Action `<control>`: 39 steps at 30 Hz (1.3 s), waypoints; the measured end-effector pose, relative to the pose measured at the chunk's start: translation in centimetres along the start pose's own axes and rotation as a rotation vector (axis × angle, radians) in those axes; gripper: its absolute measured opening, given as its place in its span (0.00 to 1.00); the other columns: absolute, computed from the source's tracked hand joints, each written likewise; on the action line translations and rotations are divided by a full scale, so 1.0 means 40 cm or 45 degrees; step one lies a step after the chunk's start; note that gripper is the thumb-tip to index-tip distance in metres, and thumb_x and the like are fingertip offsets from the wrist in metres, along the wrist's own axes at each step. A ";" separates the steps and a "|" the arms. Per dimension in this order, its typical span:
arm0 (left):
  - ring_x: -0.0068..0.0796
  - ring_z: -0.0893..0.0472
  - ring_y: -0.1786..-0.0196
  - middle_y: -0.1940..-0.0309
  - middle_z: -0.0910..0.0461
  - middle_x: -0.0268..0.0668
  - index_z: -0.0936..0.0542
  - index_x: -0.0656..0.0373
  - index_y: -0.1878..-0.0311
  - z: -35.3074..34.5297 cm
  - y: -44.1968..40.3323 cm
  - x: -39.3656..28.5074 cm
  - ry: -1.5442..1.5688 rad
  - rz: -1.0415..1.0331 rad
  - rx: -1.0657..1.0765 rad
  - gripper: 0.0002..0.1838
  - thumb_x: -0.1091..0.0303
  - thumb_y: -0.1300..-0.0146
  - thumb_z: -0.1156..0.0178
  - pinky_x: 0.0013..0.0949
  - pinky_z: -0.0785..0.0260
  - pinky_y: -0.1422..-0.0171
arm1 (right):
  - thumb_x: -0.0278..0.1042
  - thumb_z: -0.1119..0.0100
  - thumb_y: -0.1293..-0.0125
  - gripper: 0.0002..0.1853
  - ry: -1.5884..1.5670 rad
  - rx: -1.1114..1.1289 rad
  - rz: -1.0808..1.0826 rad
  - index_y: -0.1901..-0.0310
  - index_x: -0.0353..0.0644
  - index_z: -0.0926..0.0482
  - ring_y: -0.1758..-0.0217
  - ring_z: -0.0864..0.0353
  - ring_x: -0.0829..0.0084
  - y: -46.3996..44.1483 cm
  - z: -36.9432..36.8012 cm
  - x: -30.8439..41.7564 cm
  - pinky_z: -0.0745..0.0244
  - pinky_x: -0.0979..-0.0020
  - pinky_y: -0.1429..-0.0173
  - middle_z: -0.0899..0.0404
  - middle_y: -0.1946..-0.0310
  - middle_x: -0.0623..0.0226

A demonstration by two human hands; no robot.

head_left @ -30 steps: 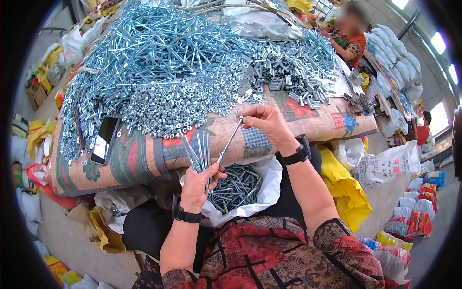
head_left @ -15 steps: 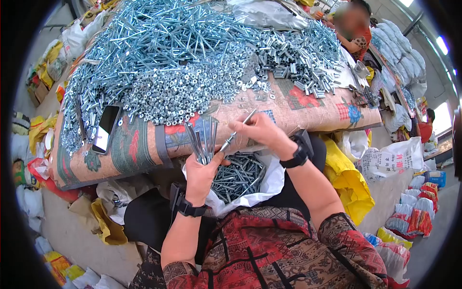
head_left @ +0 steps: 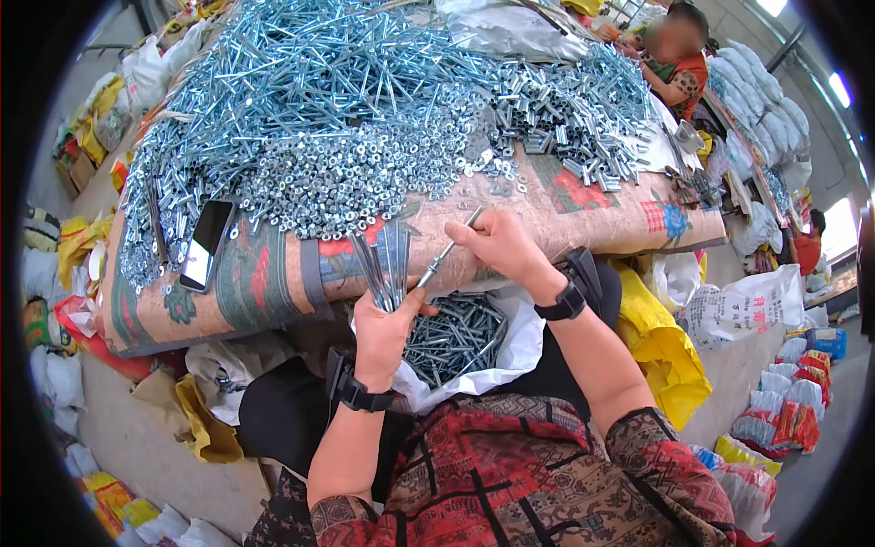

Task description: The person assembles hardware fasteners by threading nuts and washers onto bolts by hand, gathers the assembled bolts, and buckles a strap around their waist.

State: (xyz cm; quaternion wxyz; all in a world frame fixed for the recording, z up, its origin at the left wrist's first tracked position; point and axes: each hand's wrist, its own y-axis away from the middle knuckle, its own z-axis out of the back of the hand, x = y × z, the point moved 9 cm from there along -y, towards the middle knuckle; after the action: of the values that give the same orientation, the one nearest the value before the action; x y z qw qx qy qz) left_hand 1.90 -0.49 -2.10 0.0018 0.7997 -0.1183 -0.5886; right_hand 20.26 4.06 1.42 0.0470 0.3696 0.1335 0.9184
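My left hand [head_left: 379, 330] is closed around a bundle of long thin metal bolts [head_left: 386, 266], which fan upward out of the fist. Between its thumb and fingers it also grips the lower end of a single anchor bolt [head_left: 441, 261], which slants up to the right. My right hand [head_left: 507, 246] pinches that same bolt near its upper end. Just below both hands, an open white bag [head_left: 521, 351] holds many similar metal bolts [head_left: 456, 339]. Nearest beyond the hands is a heap of nuts [head_left: 319, 182] on the patterned table cover [head_left: 437, 223].
Farther back lie a large pile of long bolts [head_left: 319, 64] and a pile of short metal sleeves [head_left: 556, 118]. A phone [head_left: 208, 244] rests at the left. Yellow sacks [head_left: 652, 337] stand on the right. A co-worker [head_left: 679, 68] sits at the far right corner.
My right fingers have shifted slightly along the anchor bolt, while my left hand keeps its grip. More of the co-worker's upper body shows now. The view has moved slightly.
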 end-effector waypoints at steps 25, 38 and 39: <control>0.10 0.34 0.84 0.78 0.17 0.36 0.20 0.64 0.56 -0.003 0.000 0.004 -0.002 0.072 0.003 0.09 0.74 0.38 0.39 0.18 0.47 0.80 | 0.34 0.35 0.37 0.19 -0.798 0.048 0.295 0.48 0.31 0.22 0.60 0.20 0.83 0.019 -0.043 0.019 0.25 0.78 0.57 0.17 0.62 0.68; 0.11 0.30 0.81 0.73 0.19 0.34 0.19 0.64 0.53 0.000 -0.005 0.000 -0.303 -0.002 -0.039 0.10 0.70 0.35 0.39 0.19 0.45 0.80 | 0.45 0.35 0.44 0.17 -0.358 -0.227 0.320 0.68 0.36 0.16 0.77 0.21 0.68 0.055 -0.029 0.025 0.27 0.69 0.70 0.19 0.79 0.61; 0.11 0.31 0.81 0.72 0.18 0.34 0.20 0.64 0.53 0.005 -0.006 0.013 -0.342 0.131 -0.004 0.11 0.69 0.35 0.39 0.19 0.45 0.80 | 0.41 0.33 0.43 0.15 -0.264 -0.009 0.517 0.64 0.36 0.17 0.73 0.20 0.70 0.072 -0.026 0.051 0.27 0.70 0.66 0.19 0.75 0.61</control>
State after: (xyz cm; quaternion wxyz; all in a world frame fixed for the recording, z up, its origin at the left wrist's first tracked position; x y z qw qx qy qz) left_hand 1.89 -0.32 -2.68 0.0174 0.7065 -0.1573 -0.6898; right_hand 18.11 1.47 2.87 -0.1239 0.4811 0.0478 0.8666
